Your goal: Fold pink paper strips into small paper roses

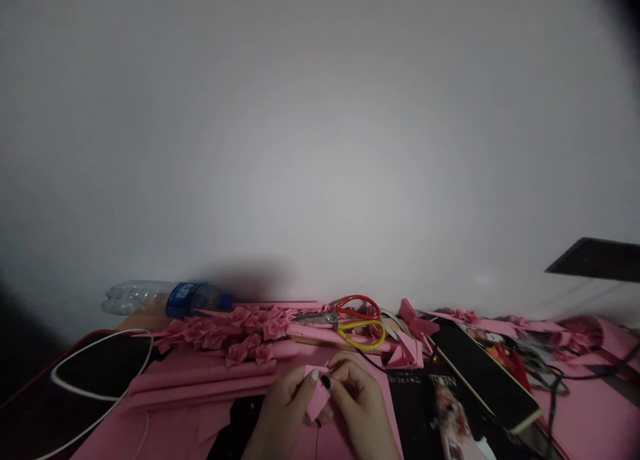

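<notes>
My left hand [283, 410] and my right hand [361, 407] meet at the bottom centre, both pinching a small piece of pink paper [318, 397] between fingertips. Just beyond them lies a heap of folded pink paper roses [235, 330] on rolled pink paper strips [200, 383]. Scissors with red handles [350, 310] and scissors with yellow handles [363, 333] lie behind the hands, near the wall.
A clear plastic bottle [163, 298] with a blue label lies on its side by the white wall. A white cable [100, 373] loops at left. A dark phone or tablet [480, 373] and a magazine [440, 407] lie at right amid pink scraps [595, 407].
</notes>
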### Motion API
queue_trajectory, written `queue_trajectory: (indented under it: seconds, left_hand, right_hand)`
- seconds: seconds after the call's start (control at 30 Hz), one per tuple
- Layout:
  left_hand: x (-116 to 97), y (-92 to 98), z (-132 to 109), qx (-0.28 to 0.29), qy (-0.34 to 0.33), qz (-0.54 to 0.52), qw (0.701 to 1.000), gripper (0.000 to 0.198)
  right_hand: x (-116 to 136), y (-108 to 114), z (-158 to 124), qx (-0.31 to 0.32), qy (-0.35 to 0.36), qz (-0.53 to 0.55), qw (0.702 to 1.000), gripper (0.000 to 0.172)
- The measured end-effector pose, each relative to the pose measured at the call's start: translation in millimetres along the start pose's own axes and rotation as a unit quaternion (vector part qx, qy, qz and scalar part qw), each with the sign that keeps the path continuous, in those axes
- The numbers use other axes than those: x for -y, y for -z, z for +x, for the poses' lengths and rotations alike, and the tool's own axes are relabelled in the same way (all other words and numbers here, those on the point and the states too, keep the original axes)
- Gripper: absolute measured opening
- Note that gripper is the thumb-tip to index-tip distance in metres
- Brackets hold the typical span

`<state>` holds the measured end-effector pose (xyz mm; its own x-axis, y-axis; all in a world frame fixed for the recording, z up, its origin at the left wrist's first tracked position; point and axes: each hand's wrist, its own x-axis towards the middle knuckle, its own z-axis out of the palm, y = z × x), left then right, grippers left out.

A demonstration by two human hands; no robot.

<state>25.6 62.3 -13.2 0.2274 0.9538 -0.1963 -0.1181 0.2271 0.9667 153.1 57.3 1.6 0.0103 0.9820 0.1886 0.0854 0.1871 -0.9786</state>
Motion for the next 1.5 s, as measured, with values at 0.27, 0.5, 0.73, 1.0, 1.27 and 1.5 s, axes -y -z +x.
queue_trajectory:
  seconds: [0.27, 0.5, 0.73, 1.0, 1.27, 1.5]
  left_hand:
    - [1, -1.0, -1, 0.008, -0.024, 0.078, 0.997, 0.036]
    - [-3, -2.6, -3, 0.029, -0.018, 0.062, 0.998, 0.036]
    - [4, -0.9, -1, 0.030, -0.028, 0.098, 0.994, 0.023]
    - [0, -1.5, -2, 0.046, -0.037, 0.086, 0.995, 0.020]
    - [1, -0.6, -3, 0.058, -0.045, 0.092, 0.993, 0.020]
    - [2, -0.6, -4, 0.059, -0.041, 0.080, 0.994, 0.019]
  right_hand:
    - [-9, -3, -2, -0.027, -0.056, 0.049, 0.997, 0.026]
    - [-19, -3, -4, -0.047, -0.071, 0.040, 0.996, 0.028]
    - [-15, -1, -3, -0.053, -0.081, 0.027, 0.995, 0.029]
    - [-18, -1, -3, -0.049, -0.090, 0.045, 0.994, 0.030]
    - [-18, -1, -3, -0.048, -0.091, 0.038, 0.994, 0.028]
    - [-16, -1, -3, -0.049, -0.096, 0.049, 0.993, 0.027]
